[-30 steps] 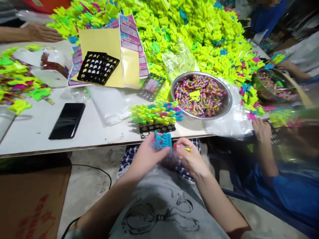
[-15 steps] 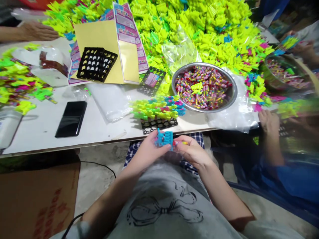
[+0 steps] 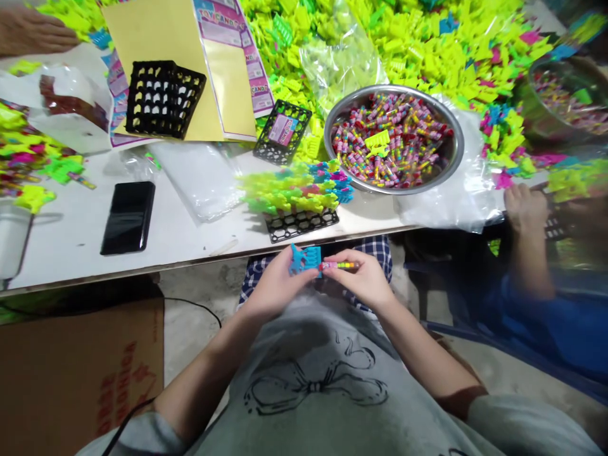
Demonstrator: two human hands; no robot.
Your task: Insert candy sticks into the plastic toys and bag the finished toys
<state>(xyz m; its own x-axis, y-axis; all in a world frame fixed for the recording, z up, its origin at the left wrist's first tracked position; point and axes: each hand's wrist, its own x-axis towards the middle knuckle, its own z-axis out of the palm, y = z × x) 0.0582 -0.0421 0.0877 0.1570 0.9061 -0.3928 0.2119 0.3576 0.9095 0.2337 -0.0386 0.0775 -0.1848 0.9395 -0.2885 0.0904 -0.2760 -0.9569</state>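
Over my lap, just off the table's front edge, my left hand (image 3: 276, 280) grips a blue plastic toy (image 3: 306, 258) with comb-like ridges. My right hand (image 3: 365, 277) pinches a small wrapped candy tube (image 3: 342, 265), its pink end against the toy's right edge. Whether the tube sits inside the toy I cannot tell. Behind my hands, a black perforated rack (image 3: 304, 223) lies at the table edge. Rows of yellow, pink and blue toys (image 3: 294, 188) stand on it. A steel bowl (image 3: 460, 149) full of candy tubes is to the right, a yellow toy (image 3: 377, 143) on top.
A large heap of yellow toys (image 3: 408, 44) covers the back. Black racks (image 3: 164, 100) rest on yellow card at left, near plastic bags (image 3: 194, 180) and a phone (image 3: 128, 217). A co-worker's hand (image 3: 35, 31) is far left; another person's arm (image 3: 529, 234) is at right.
The view has shifted slightly. My right hand has turned, and more of the candy tube now shows lengthwise beside the blue toy. Both hands keep their holds.
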